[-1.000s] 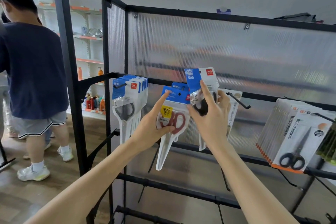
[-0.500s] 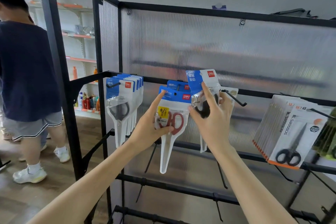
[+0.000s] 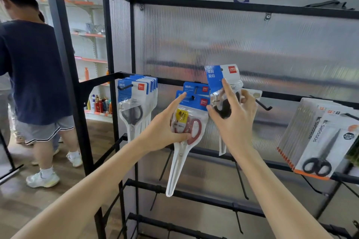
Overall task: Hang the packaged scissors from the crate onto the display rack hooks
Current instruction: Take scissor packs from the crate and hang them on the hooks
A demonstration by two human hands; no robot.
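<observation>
Head camera looks at two bare arms reaching up to a black display rack (image 3: 213, 83). Left hand (image 3: 165, 132) holds a pack of red scissors (image 3: 186, 128); the thumb presses on the red handles and the pointer finger is stretched up to the blue top of the pack. That pack hangs in front of another blue-topped pack (image 3: 196, 88) on a hook in the middle of the rack. Right hand (image 3: 233, 120) holds a pack of black scissors (image 3: 221, 87) up higher, with the pointer finger flat on the front and the other fingers curled behind it. The top of this pack is above the rack bar and is not on a hook. An empty black hook (image 3: 264, 105) sticks out just to the right of this hand. The two hands are close, side by side, but not touching.

Farther left, a row of packs with dark scissors (image 3: 136, 103) hangs on another hook. Far right, a stack of cards with black scissors (image 3: 318, 141) leans on the rack. Behind the rack is a ribbed see-through panel (image 3: 233, 44). At the far left a person in a dark shirt (image 3: 33, 68) stands on the wood floor (image 3: 19, 200), near shelves with bottles (image 3: 99, 105).
</observation>
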